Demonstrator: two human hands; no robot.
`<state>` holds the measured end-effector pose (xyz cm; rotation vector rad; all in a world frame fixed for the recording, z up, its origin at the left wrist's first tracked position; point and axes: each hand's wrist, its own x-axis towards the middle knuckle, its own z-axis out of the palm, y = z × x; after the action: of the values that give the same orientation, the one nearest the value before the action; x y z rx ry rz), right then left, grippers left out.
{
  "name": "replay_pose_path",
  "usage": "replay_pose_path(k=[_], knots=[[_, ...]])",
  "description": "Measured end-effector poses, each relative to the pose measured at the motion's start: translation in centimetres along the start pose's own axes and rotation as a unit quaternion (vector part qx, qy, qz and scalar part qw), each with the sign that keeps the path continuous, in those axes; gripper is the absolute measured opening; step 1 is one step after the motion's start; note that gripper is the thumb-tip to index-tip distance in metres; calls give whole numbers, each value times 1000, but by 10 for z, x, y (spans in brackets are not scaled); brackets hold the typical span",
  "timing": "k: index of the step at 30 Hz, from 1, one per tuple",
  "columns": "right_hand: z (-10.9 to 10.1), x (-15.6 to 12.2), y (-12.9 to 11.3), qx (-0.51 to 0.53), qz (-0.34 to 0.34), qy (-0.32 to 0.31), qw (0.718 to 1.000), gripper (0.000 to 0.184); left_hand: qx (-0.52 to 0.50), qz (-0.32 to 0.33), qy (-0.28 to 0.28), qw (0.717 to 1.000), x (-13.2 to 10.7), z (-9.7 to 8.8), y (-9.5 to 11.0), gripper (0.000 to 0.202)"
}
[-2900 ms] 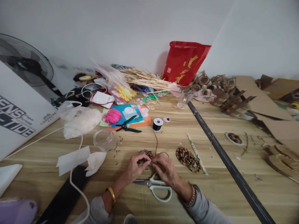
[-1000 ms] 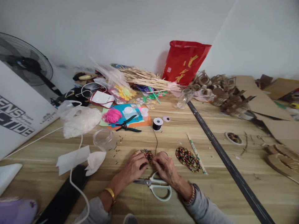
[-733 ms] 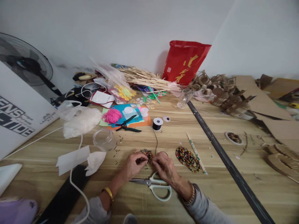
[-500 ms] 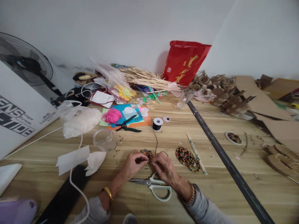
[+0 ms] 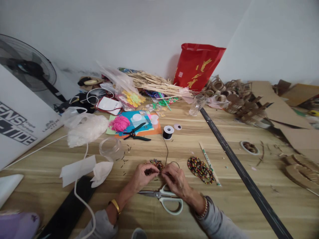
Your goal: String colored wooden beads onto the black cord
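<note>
My left hand (image 5: 143, 176) and my right hand (image 5: 174, 179) meet at the near middle of the wooden table (image 5: 224, 199). Both are closed in a pinch on a small piece of multicoloured beadwork (image 5: 156, 163) lying between the fingertips. A thin black cord (image 5: 166, 151) runs from my right fingers back to a black spool (image 5: 168, 132). A second, oval beaded piece (image 5: 200, 169) lies on the table just right of my right hand. White-handled scissors (image 5: 165, 197) rest right below both hands.
Black pliers (image 5: 136, 135) lie on coloured paper with pink yarn (image 5: 120, 123). A clear jar (image 5: 111, 149), tissue (image 5: 84, 168) and a white cable (image 5: 81, 199) sit left. Behind are a red bag (image 5: 198, 64), straw sticks (image 5: 154, 84), woven cardboard pieces (image 5: 239, 99), a fan (image 5: 25, 66) and a dark rail (image 5: 239, 169).
My left hand curled from a flatter hold on the beadwork into a tighter pinch. My right hand stayed in place. Nothing else on the table moved.
</note>
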<state>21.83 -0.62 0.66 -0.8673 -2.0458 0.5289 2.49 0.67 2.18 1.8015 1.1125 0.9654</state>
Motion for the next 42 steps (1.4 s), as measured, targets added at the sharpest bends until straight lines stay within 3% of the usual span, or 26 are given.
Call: replay_pose_path(k=[22,42], knots=[[0,0,0,13,1,-11,1000,14,8,24,-3,1000,0,3,-2,8],[2,0,2,21,-10,-11,1000,12,-19,-10,-15,1000,-1,5,-3,8]])
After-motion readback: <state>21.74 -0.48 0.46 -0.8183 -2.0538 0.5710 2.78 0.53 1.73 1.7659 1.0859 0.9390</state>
